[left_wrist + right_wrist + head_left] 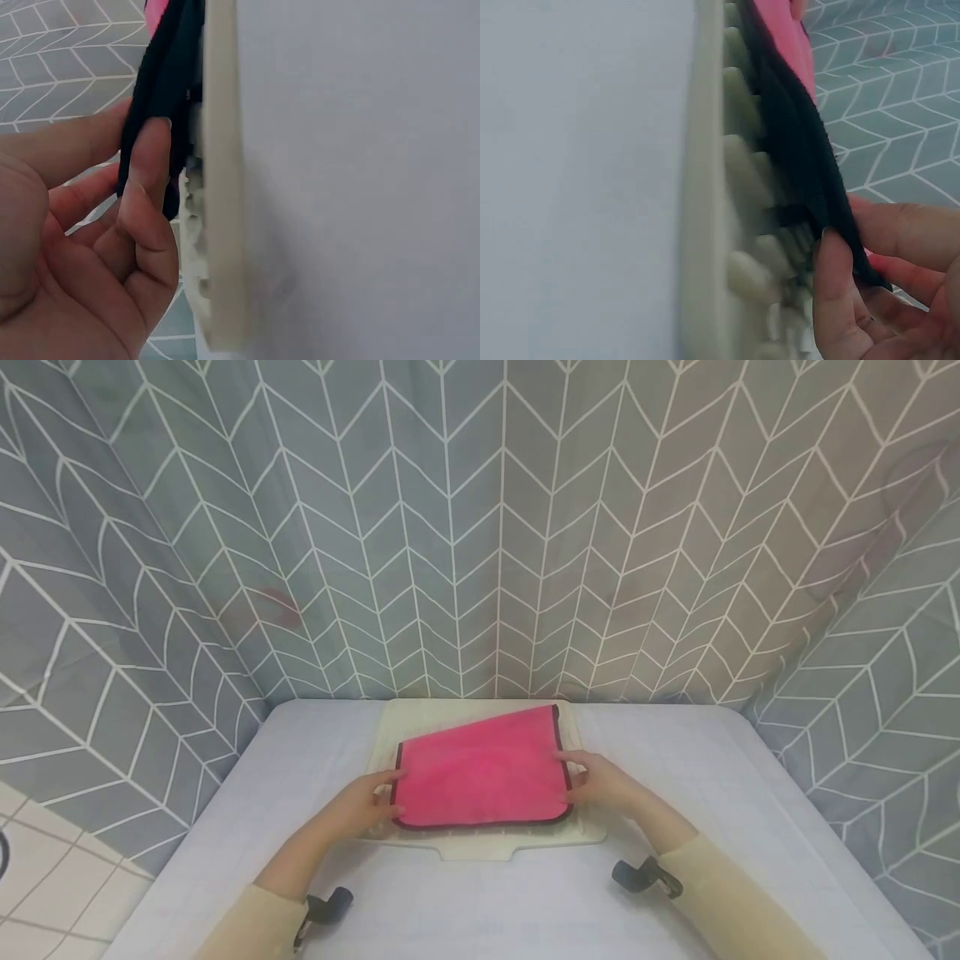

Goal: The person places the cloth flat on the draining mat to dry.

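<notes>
A pink cloth with black edging (480, 772) spreads over the cream board (476, 852) in the head view. By its left edge, my left hand (356, 806) holds the cloth between fingers and thumb. The opposite edge is pinched by my right hand (603, 785). In the left wrist view, the thumb presses the dark border (161, 90) against the fingers, just above the board's side. The right wrist view has the dark underside (795, 142) over a row of rounded pegs (742, 165) on the board. Most of the board lies hidden beneath the cloth.
The board rests on a table with a white cover (667, 752). Grey curtains with white chevron lines (480, 527) hang behind and at both sides. Black camera mounts (330, 908) sit at the wrists. Pale floor tiles (52, 877) show at lower left.
</notes>
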A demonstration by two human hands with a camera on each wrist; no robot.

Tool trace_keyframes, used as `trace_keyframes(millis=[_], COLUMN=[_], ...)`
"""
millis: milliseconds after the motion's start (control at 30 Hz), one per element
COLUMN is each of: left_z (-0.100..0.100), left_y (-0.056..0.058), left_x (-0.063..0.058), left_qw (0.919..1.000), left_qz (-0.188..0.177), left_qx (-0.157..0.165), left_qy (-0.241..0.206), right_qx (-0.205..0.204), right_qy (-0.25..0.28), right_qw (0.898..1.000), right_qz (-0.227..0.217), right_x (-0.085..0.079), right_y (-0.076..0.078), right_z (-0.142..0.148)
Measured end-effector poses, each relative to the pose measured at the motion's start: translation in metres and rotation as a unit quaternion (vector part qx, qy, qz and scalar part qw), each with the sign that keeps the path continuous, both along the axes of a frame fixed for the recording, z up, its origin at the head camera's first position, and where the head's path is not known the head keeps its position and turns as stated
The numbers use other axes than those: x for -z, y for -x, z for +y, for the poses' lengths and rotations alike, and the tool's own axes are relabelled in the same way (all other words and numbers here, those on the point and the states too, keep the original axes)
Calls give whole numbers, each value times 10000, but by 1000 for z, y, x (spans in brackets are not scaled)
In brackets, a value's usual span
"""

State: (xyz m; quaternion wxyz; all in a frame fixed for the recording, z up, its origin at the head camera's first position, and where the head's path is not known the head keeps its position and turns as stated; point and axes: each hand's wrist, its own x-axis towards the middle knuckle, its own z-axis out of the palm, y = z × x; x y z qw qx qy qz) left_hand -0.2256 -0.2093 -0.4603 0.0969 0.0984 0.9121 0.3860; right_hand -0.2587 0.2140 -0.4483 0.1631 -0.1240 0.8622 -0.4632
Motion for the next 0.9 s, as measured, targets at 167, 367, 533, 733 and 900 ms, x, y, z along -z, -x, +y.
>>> trace_keyframes(millis=[167,367,533,733,900], left_z=[0,0,1,3,3], left_y=[-4,-8,-9,-11,-13], left_x=[3,3,1,3,4], left_qw=[9998,9998,9994,9989,9975], left_qz=[-184,-166,-20,47,260], left_qx=[-7,89,259,141,266], left_qy=[42,82,212,452,596], right_qx=[-97,-64,-35,73,-27], right_qy=[-141,-415,-540,-794,-813], right_qw=[9998,9990,9984,9966,9960], right_qz=[136,121,177,197,368], right_x=[4,5,2,3,3], right_y=[-6,-11,-15,-19,-23], right_z=[2,-1,-3,-5,-6])
